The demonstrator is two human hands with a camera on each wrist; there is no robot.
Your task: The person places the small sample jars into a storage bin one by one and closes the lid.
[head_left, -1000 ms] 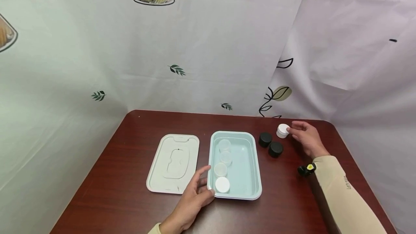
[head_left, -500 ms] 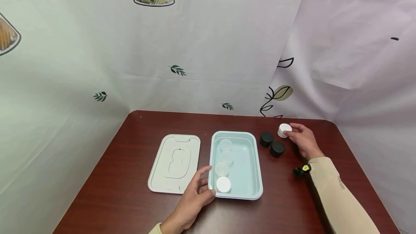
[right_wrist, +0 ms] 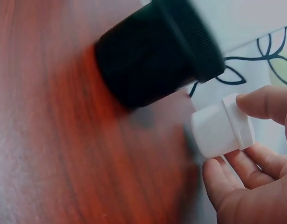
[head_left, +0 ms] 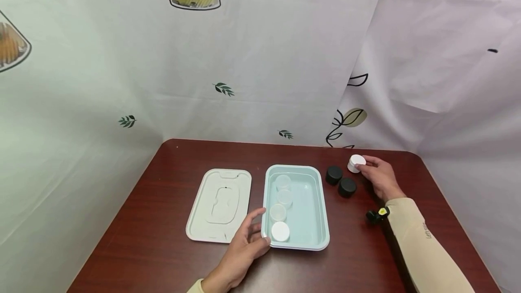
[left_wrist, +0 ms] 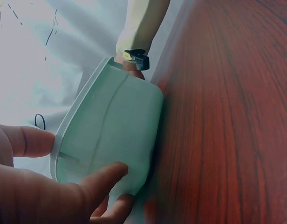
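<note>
At the right back of the table, my right hand (head_left: 380,177) holds a small white screw-top jar (right_wrist: 222,127). The right wrist view shows my thumb at the jar's lid and the fingers along its other side. My left hand (head_left: 241,252) grips the near left corner of a light blue plastic tray (head_left: 305,211), thumb at the rim (left_wrist: 55,151) and fingertips against the outer wall. Along the tray's left side, three translucent round containers (head_left: 278,212) and a white-lidded jar (head_left: 280,231) form a row.
Two black jars (head_left: 334,175) stand between the tray and my right hand; one black jar (right_wrist: 153,56) looms large in the right wrist view. A white flat lid (head_left: 220,205) lies left of the tray. Fabric with leaf prints (head_left: 260,58) hangs behind the dark red table (head_left: 146,238).
My right hand has moved slightly left and closed in on the white jar, fingers now around it. The left hand keeps its place at the tray corner.
</note>
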